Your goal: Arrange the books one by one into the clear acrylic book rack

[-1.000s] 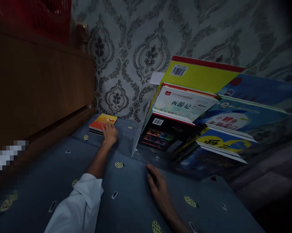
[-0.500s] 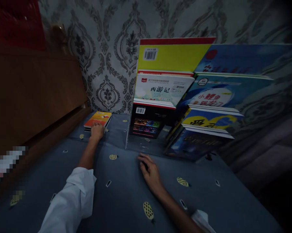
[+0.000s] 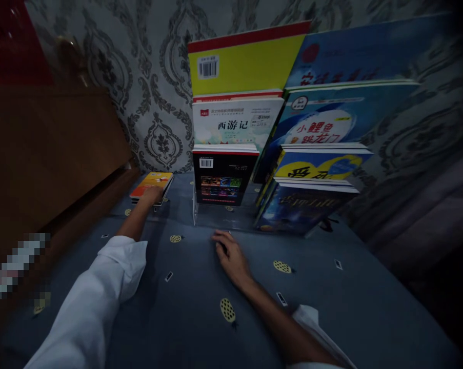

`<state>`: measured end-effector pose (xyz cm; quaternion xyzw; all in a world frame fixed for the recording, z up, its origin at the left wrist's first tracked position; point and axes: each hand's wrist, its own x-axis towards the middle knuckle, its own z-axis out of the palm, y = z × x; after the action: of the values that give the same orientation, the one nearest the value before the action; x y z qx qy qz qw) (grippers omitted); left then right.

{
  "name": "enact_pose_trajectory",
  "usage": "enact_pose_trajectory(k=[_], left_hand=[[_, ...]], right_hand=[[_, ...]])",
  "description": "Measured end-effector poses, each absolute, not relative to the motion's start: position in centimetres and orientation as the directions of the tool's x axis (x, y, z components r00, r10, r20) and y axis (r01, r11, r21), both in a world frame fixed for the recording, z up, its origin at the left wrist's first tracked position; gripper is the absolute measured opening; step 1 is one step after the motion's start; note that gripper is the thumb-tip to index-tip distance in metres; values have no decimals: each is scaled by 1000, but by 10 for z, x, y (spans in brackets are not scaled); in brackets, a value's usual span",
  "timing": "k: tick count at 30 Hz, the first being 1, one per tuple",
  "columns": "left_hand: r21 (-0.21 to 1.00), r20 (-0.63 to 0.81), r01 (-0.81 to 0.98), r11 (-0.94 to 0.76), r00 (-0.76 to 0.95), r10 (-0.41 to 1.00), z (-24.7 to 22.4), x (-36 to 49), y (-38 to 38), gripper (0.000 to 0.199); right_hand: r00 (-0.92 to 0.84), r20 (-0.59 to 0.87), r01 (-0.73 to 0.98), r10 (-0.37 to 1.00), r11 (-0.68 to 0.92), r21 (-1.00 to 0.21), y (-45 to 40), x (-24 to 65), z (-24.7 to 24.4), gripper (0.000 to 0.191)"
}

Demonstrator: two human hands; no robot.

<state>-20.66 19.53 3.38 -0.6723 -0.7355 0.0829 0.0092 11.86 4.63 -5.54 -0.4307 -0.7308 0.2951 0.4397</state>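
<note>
One left hand, one right hand and two sleeves show. One clear stand bears seven outward book covers, three left, four right; books behind overlap too much to count. One pile holds at least two small books.

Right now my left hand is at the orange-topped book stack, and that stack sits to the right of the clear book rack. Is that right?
Not quite: the orange-topped book stack sits to the left of the clear book rack, not to its right, as the head view shows. Your left hand is at that stack, as you said.
</note>
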Motion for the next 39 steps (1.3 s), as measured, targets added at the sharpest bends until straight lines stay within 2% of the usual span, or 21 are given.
enact_pose_trajectory(k=[11, 17, 20, 22, 24, 26, 27, 29, 30, 33, 39], left_hand=[[-265, -68, 958, 110, -132, 989, 61, -212, 141, 38], [-293, -124, 955, 40, -79, 989, 68, -190, 79, 34], [-267, -187, 963, -33, -19, 982, 70, -176, 38, 37], [-89, -293, 983, -159, 127, 948, 74, -174, 18, 31], [227, -403, 949, -221, 298, 865, 77, -179, 11, 36], [464, -367, 870, -167, 360, 858, 74, -189, 19, 45], [467, -290, 874, -136, 297, 910, 69, -195, 27, 47], [294, -73, 956, -18, 41, 996, 54, -205, 44, 49], [201, 4, 976, 82, -85, 996, 45, -209, 52, 50], [177, -1, 969, 170, -172, 985, 14, -219, 69, 51], [194, -24, 965, 177, -176, 984, -16, -228, 73, 56]], right_hand=[[-259, 412, 364, 874, 483, -796, 50, 117, -57, 32], [-256, 412, 352, 874, 482, -803, 50, 118, -57, 32], [-262, 409, 355, 874, 481, -802, 51, 118, -57, 31], [-262, 406, 359, 875, 479, -801, 51, 118, -57, 31], [-260, 413, 363, 873, 485, -796, 51, 117, -58, 30], [-263, 429, 362, 864, 500, -787, 52, 116, -59, 30], [-262, 438, 357, 860, 508, -784, 53, 116, -60, 30], [-252, 454, 344, 854, 518, -783, 54, 116, -62, 30], [-242, 460, 338, 854, 519, -785, 54, 116, -64, 29], [-244, 469, 339, 849, 528, -778, 58, 116, -68, 28], [-273, 465, 358, 842, 537, -764, 60, 116, -70, 31]])
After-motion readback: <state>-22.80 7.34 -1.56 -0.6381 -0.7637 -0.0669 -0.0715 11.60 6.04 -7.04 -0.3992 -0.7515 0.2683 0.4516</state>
